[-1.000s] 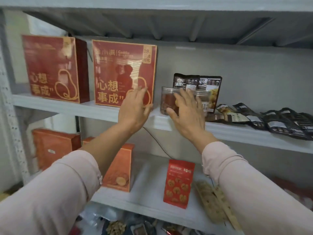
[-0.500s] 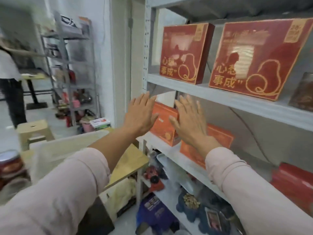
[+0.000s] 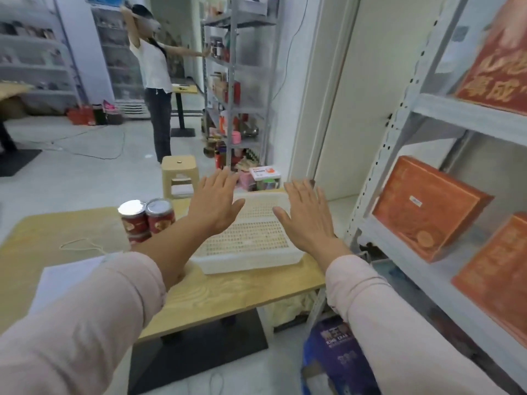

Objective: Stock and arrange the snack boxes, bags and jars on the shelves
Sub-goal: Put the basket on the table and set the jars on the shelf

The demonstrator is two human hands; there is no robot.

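Note:
My left hand (image 3: 214, 203) and my right hand (image 3: 306, 216) hover flat with fingers spread above a white perforated basket (image 3: 251, 259) on a wooden table (image 3: 85, 246). Neither hand holds anything. Two red jars with silver lids (image 3: 148, 220) stand on the table left of my left forearm. On the grey shelf unit (image 3: 422, 106) at the right, orange boxes (image 3: 427, 206) stand on the middle shelf and a red gift box (image 3: 496, 67) on the one above.
A white sheet of paper (image 3: 65, 277) and a string lie on the table's left part. A blue bag (image 3: 336, 357) sits on the floor by the shelf. A beige stool (image 3: 179, 175), another stocked rack (image 3: 236, 81) and a standing person (image 3: 154, 81) are behind.
My view has swung left from the shelf to the table. My hands left the clear jar and red box on the shelf and now hover empty over the white basket.

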